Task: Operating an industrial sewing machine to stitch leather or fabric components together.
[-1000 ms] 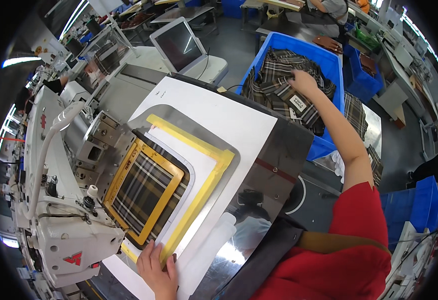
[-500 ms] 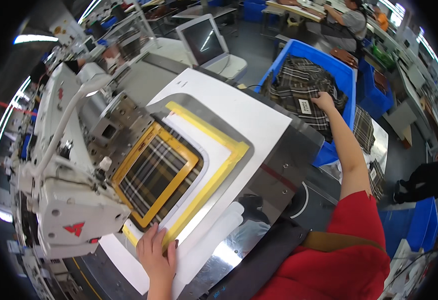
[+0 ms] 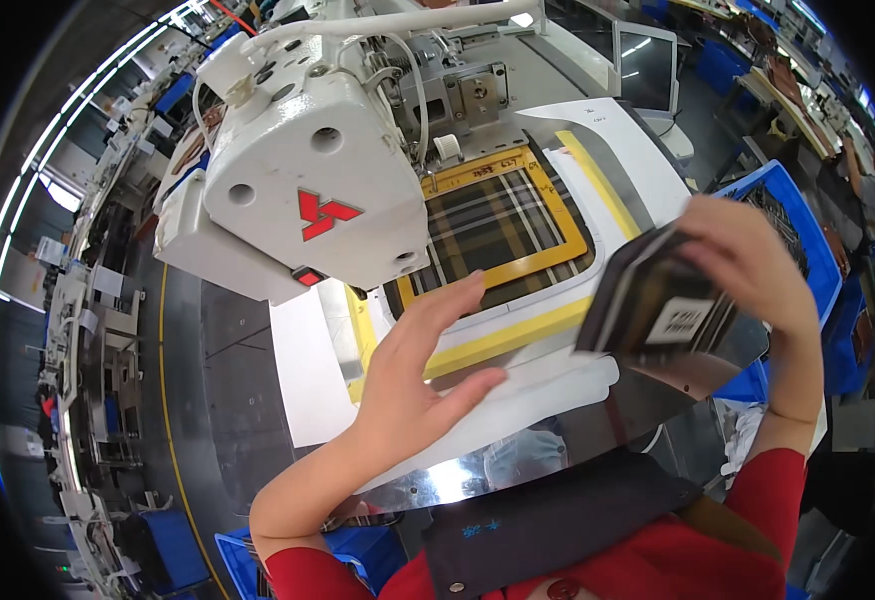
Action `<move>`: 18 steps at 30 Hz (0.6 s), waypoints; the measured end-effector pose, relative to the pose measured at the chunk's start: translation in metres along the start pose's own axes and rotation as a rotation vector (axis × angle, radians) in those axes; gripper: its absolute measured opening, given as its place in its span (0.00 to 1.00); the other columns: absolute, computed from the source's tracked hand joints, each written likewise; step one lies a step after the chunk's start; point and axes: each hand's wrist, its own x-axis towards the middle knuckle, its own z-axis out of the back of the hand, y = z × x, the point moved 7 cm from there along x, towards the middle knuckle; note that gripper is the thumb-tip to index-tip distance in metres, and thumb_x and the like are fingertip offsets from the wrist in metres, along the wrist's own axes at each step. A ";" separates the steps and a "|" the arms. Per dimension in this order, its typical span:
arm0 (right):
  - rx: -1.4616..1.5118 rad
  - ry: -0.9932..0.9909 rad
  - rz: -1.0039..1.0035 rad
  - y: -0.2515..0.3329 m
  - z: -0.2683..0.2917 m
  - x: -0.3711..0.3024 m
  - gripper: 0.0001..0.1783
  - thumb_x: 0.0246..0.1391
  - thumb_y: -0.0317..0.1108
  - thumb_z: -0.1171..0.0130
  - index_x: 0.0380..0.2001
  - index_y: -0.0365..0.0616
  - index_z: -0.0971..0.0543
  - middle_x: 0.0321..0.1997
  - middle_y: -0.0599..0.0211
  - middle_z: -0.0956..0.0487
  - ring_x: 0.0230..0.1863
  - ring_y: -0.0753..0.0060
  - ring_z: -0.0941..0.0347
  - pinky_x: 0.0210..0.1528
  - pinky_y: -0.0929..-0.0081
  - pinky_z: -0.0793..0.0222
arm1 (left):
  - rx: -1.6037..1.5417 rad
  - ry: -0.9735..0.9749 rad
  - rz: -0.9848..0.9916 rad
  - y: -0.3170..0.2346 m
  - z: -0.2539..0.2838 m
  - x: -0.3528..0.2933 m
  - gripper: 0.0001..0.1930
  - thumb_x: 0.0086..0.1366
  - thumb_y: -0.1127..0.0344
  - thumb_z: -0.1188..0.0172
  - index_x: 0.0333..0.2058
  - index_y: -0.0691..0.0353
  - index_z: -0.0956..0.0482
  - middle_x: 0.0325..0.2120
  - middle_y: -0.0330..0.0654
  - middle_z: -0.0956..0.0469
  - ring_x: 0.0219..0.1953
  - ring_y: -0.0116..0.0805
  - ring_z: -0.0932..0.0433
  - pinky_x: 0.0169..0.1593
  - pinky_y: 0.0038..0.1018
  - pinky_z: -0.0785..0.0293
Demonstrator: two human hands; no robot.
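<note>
My right hand (image 3: 748,255) grips a dark plaid fabric piece (image 3: 623,300) by its upper edge. A white label shows on this piece, and it is tilted and somewhat blurred above the right side of the work plate. My left hand (image 3: 413,370) is open, thumb and fingers apart, over the near edge of a template edged with yellow tape (image 3: 513,340). Its fingertips come close to a yellow clamp frame (image 3: 533,268). Inside that frame another plaid fabric piece (image 3: 483,225) lies flat, partly hidden by the white sewing machine head (image 3: 318,170).
The machine head stands close left of my left hand. At the right is a blue bin (image 3: 823,240) with plaid pieces in it. A screen (image 3: 648,65) stands behind the plate. White sheets (image 3: 303,370) lie beneath the template, and another blue bin (image 3: 363,550) is below the table edge.
My right hand has come from the blue bin to the plate with a plaid piece. My left hand has lifted from the template's near edge. The view has swung left.
</note>
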 end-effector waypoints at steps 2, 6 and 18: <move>0.165 0.213 0.111 0.026 -0.043 0.032 0.11 0.58 0.34 0.47 0.38 0.39 0.21 0.37 0.57 0.21 0.37 0.52 0.25 0.41 0.63 0.29 | -0.109 0.001 0.108 0.002 -0.011 0.009 0.22 0.56 0.67 0.32 0.49 0.63 0.25 0.49 0.45 0.23 0.45 0.36 0.23 0.49 0.31 0.28; 0.223 0.275 0.142 0.029 -0.085 0.049 0.13 0.58 0.38 0.46 0.36 0.40 0.20 0.34 0.56 0.20 0.37 0.53 0.24 0.41 0.63 0.29 | -0.161 0.046 0.392 0.040 -0.026 0.010 0.14 0.59 0.69 0.34 0.44 0.66 0.22 0.32 0.41 0.18 0.33 0.26 0.21 0.41 0.23 0.26; 0.334 0.465 0.082 0.014 -0.115 0.076 0.15 0.59 0.41 0.45 0.36 0.39 0.18 0.31 0.54 0.19 0.34 0.52 0.24 0.39 0.63 0.29 | -0.310 -0.121 0.403 0.068 -0.019 -0.008 0.08 0.66 0.67 0.41 0.40 0.66 0.21 0.23 0.33 0.26 0.26 0.18 0.31 0.33 0.17 0.32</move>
